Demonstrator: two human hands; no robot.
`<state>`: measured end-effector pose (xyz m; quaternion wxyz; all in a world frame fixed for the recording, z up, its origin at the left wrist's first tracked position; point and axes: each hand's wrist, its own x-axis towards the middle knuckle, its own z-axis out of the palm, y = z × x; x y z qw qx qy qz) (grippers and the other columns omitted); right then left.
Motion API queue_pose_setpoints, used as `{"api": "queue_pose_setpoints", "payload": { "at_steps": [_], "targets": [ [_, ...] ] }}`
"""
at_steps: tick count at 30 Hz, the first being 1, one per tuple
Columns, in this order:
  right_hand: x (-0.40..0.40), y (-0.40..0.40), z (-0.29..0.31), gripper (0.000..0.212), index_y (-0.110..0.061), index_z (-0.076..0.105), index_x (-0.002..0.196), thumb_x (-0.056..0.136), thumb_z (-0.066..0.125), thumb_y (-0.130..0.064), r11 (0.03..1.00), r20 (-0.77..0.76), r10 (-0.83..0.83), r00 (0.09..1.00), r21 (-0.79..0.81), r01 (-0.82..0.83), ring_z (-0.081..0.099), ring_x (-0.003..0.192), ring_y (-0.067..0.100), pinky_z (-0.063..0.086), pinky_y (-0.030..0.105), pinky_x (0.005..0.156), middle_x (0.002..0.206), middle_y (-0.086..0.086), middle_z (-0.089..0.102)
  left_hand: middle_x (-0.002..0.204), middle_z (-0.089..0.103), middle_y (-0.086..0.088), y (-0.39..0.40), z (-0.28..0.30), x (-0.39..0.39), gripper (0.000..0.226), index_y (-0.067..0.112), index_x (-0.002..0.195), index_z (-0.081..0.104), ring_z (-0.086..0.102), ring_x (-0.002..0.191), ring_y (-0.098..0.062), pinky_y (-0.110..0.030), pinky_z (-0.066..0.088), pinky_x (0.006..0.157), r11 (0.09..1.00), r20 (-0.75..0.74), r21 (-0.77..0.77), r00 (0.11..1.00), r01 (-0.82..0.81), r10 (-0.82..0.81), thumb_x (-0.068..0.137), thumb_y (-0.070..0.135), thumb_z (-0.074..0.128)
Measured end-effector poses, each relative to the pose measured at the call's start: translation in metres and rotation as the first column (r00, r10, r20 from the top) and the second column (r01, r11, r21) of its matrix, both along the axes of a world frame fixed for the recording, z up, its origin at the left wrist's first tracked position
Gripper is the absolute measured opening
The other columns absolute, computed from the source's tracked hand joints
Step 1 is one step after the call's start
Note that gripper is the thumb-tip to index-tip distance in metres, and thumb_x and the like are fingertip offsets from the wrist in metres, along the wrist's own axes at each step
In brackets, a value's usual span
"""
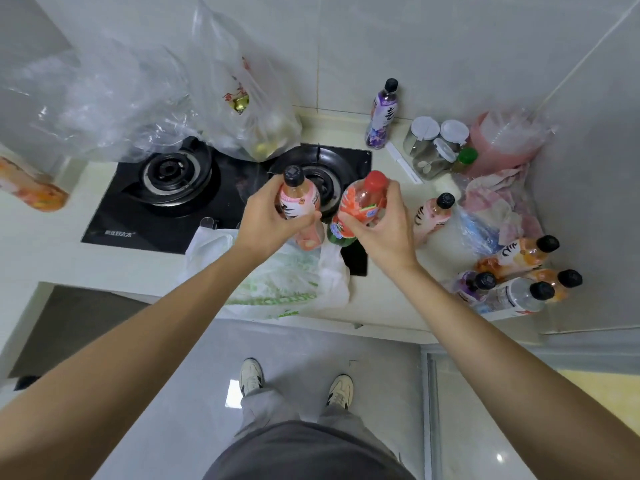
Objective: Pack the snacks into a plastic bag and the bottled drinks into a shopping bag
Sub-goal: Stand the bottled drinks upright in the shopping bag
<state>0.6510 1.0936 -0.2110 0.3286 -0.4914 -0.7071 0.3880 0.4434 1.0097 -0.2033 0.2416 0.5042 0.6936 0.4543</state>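
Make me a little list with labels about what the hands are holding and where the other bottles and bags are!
left hand: grips a pink bottle with a black cap
right hand: grips a red-capped bottle
white and green bag: lies flat on the counter below both hands
purple bottle: stands upright by the wall
second pink bottle: stands right of the hands
lying bottles: a cluster at the counter's right edge
clear bag: stands behind the stove

A black two-burner gas stove [166, 199] sits set into the pale surface [41, 237] below grey wall tiles [450, 46]. At the right corner, white-lidded glass jars [433, 143] stand beside a white knife [403, 162], with a dark phone [355, 259] lying near the front edge.
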Motion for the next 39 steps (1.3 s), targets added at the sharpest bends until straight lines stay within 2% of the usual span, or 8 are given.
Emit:
{"api": "queue_pose_setpoints", "payload": {
  "at_steps": [4, 9, 15, 20, 24, 34, 36, 39],
  "targets": [
    [-0.032, -0.022, -0.006, 0.072, -0.038, 0.047, 0.126, 0.069, 0.090, -0.046, 0.989, -0.004, 0.128, 0.992, -0.066, -0.128, 0.071, 0.105, 0.010, 0.062, 0.046, 0.089, 0.113, -0.013, 0.069, 0.096, 0.072, 0.006, -0.037, -0.011, -0.027, 0.048, 0.021, 0.108, 0.063, 0.068, 0.091, -0.014, -0.031, 0.056, 0.081, 0.995, 0.024, -0.054, 0.996, -0.085, 0.086, 0.074, 0.040, 0.091],
    [-0.059, -0.043, -0.024, 0.071, -0.036, 0.049, 0.127, 0.071, 0.091, -0.045, 0.965, 0.059, 0.234, 0.970, -0.137, -0.225, 0.070, 0.102, 0.003, 0.063, 0.039, 0.089, 0.115, -0.013, 0.069, 0.092, 0.071, 0.011, -0.071, -0.031, -0.044, 0.044, 0.023, 0.106, 0.064, 0.064, 0.086, 0.000, -0.010, 0.046, 0.073, 0.967, 0.028, -0.149, 0.977, -0.207, 0.213, 0.075, 0.038, 0.091],
    [-0.075, -0.053, -0.043, 0.061, -0.031, 0.052, 0.122, 0.075, 0.090, -0.039, 0.937, 0.133, 0.296, 0.946, -0.232, -0.260, 0.071, 0.096, 0.005, 0.061, 0.040, 0.091, 0.107, -0.012, 0.070, 0.097, 0.072, 0.013, -0.081, -0.061, -0.051, 0.047, 0.028, 0.112, 0.062, 0.067, 0.091, -0.005, -0.029, 0.055, 0.079, 0.943, 0.047, -0.285, 0.980, -0.171, 0.192, 0.076, 0.047, 0.087],
    [-0.085, -0.043, -0.060, 0.051, -0.032, 0.054, 0.116, 0.078, 0.086, -0.044, 0.914, 0.171, 0.309, 0.935, -0.324, -0.243, 0.069, 0.101, 0.011, 0.059, 0.045, 0.096, 0.107, -0.014, 0.066, 0.098, 0.071, 0.013, -0.068, -0.082, -0.053, 0.048, 0.028, 0.115, 0.062, 0.068, 0.090, -0.007, -0.030, 0.058, 0.080, 0.908, 0.042, -0.397, 0.985, -0.135, 0.165, 0.076, 0.045, 0.084],
    [-0.096, -0.031, -0.076, 0.067, -0.037, 0.054, 0.125, 0.068, 0.076, -0.064, 0.898, 0.229, 0.317, 0.920, -0.384, -0.214, 0.068, 0.108, 0.015, 0.058, 0.046, 0.098, 0.115, -0.013, 0.067, 0.100, 0.070, 0.012, -0.054, -0.096, -0.057, 0.060, 0.028, 0.124, 0.060, 0.067, 0.092, -0.010, -0.031, 0.056, 0.079, 0.869, -0.015, -0.484, 0.994, -0.103, 0.109, 0.074, 0.054, 0.082],
    [-0.121, -0.010, -0.098, 0.064, -0.026, 0.054, 0.133, 0.082, 0.079, -0.054, 0.867, 0.407, 0.342, 0.847, -0.484, -0.117, 0.066, 0.103, 0.018, 0.053, 0.035, 0.090, 0.112, -0.005, 0.070, 0.094, 0.066, 0.006, -0.026, -0.122, -0.068, 0.055, 0.021, 0.113, 0.055, 0.063, 0.085, -0.013, -0.033, 0.052, 0.069, 0.766, -0.007, -0.632, 0.989, -0.120, 0.149, 0.077, 0.057, 0.077],
    [-0.123, -0.008, -0.099, 0.054, -0.024, 0.056, 0.127, 0.085, 0.079, -0.050, 0.860, 0.420, 0.352, 0.836, -0.498, -0.112, 0.061, 0.098, 0.017, 0.047, 0.030, 0.083, 0.105, -0.006, 0.065, 0.093, 0.063, 0.007, -0.023, -0.124, -0.067, 0.054, 0.021, 0.115, 0.053, 0.060, 0.082, -0.011, -0.030, 0.047, 0.064, 0.754, 0.004, -0.647, 0.989, -0.111, 0.149, 0.080, 0.055, 0.077],
    [-0.124, -0.005, -0.103, 0.029, -0.031, 0.056, 0.096, 0.087, 0.080, -0.043, 0.843, 0.420, 0.381, 0.823, -0.523, -0.123, 0.065, 0.097, 0.018, 0.052, 0.034, 0.087, 0.094, -0.007, 0.065, 0.098, 0.063, 0.004, -0.021, -0.130, -0.066, 0.056, 0.020, 0.118, 0.052, 0.061, 0.090, -0.018, -0.031, 0.046, 0.070, 0.737, -0.001, -0.666, 0.988, -0.116, 0.154, 0.082, 0.053, 0.077]
  ]
}}
